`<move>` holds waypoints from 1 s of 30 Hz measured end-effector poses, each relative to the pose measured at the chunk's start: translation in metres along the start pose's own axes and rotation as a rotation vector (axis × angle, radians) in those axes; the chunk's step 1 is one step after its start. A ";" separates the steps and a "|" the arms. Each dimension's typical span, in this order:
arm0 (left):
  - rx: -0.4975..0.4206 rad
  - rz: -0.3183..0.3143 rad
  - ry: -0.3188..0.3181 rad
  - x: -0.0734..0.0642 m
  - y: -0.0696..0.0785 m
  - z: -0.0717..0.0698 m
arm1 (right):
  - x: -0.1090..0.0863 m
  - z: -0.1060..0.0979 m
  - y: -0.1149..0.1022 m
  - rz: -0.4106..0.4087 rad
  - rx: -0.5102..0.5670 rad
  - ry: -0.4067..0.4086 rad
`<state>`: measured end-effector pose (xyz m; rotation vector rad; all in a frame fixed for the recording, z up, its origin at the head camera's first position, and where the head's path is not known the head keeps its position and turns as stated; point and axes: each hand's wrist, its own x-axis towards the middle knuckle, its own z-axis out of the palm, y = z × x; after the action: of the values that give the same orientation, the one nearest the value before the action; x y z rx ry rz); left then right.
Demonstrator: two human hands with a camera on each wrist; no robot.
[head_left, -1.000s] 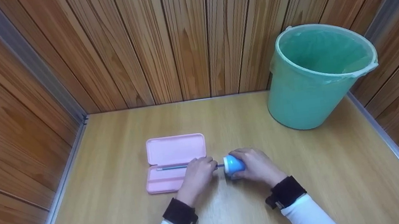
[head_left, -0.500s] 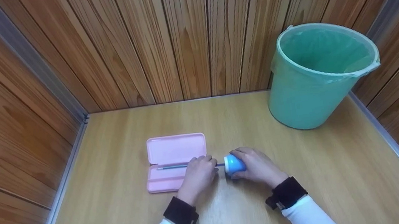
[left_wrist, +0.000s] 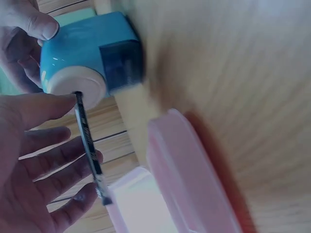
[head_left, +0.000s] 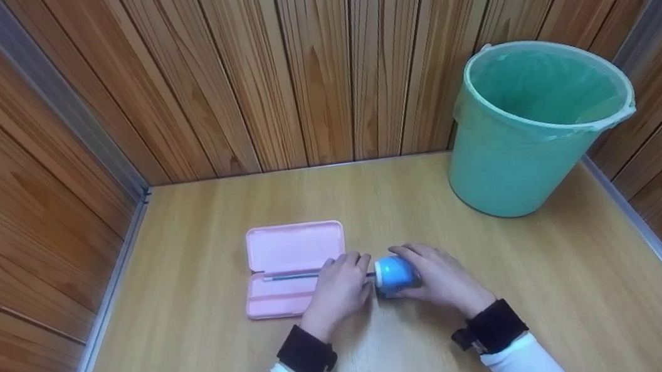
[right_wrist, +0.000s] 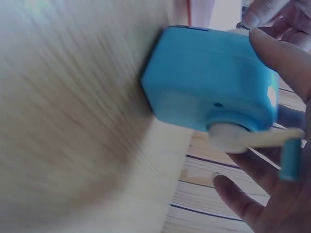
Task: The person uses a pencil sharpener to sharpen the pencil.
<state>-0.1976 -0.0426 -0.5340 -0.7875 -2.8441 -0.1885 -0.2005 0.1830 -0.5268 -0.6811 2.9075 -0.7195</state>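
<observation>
A blue hand-crank pencil sharpener [head_left: 393, 274] lies on the table, its white round front facing left. My right hand [head_left: 443, 276] holds it from the right, thumb on one side and fingers on the other; its crank [right_wrist: 267, 139] lies near the palm in the right wrist view. My left hand [head_left: 337, 289] pinches a dark pencil [left_wrist: 88, 141], whose end sits in the sharpener's hole. Left of the sharpener, an open pink pencil case [head_left: 294, 247] has another pencil [head_left: 288, 276] in it. The left hand covers the right end of the case.
A tall green bin [head_left: 506, 171] with a liner stands at the back right of the table [head_left: 200, 354]. Wood-panelled walls [head_left: 316, 67] close off the back and both sides.
Both hands have shifted slightly right. More of the sharpener shows now, as the right hand's grip sits further back on it. The pencil remains at the sharpener's hole.
</observation>
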 end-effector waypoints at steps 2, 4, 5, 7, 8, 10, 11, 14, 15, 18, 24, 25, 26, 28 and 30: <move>-0.008 0.012 0.007 0.000 0.003 -0.001 | -0.005 -0.004 0.001 -0.005 -0.007 0.008; -0.023 0.020 0.010 0.001 0.007 -0.001 | -0.009 -0.008 0.003 -0.005 -0.010 0.015; -0.037 0.021 0.002 0.002 0.009 -0.002 | -0.011 -0.010 0.004 0.005 -0.001 0.013; -0.052 0.025 -0.011 0.003 0.013 -0.002 | -0.014 -0.014 0.007 0.022 0.015 0.006; -0.058 0.028 -0.018 0.004 0.015 -0.002 | -0.016 -0.015 0.008 0.029 0.024 0.004; -0.055 0.035 -0.028 0.007 0.019 -0.002 | -0.019 -0.018 0.009 0.038 0.049 -0.002; -0.051 0.037 -0.030 0.008 0.021 -0.001 | -0.021 -0.018 0.010 0.038 0.058 -0.002; -0.035 0.043 -0.034 0.012 0.027 0.001 | -0.026 -0.019 0.013 0.045 0.081 0.002; -0.023 0.047 -0.031 0.014 0.029 0.002 | -0.028 -0.019 0.013 0.050 0.086 0.003; -0.002 0.061 -0.031 0.018 0.035 0.006 | -0.032 -0.019 0.014 0.086 0.084 0.003; 0.031 0.088 -0.052 0.022 0.041 0.008 | -0.032 -0.017 0.009 0.133 0.075 -0.005; 0.034 0.089 -0.059 0.024 0.041 0.007 | -0.032 -0.018 0.008 0.138 0.075 -0.006; 0.038 0.091 -0.065 0.026 0.042 0.006 | -0.032 -0.018 0.008 0.138 0.072 -0.007; 0.045 0.094 -0.078 0.029 0.043 0.004 | -0.033 -0.018 0.008 0.119 0.064 -0.003; 0.051 0.094 -0.098 0.034 0.044 0.004 | -0.034 -0.017 0.009 0.100 0.058 0.002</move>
<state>-0.2037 0.0121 -0.5272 -0.9423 -2.8810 -0.0661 -0.1760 0.2122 -0.5165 -0.5253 2.8853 -0.7896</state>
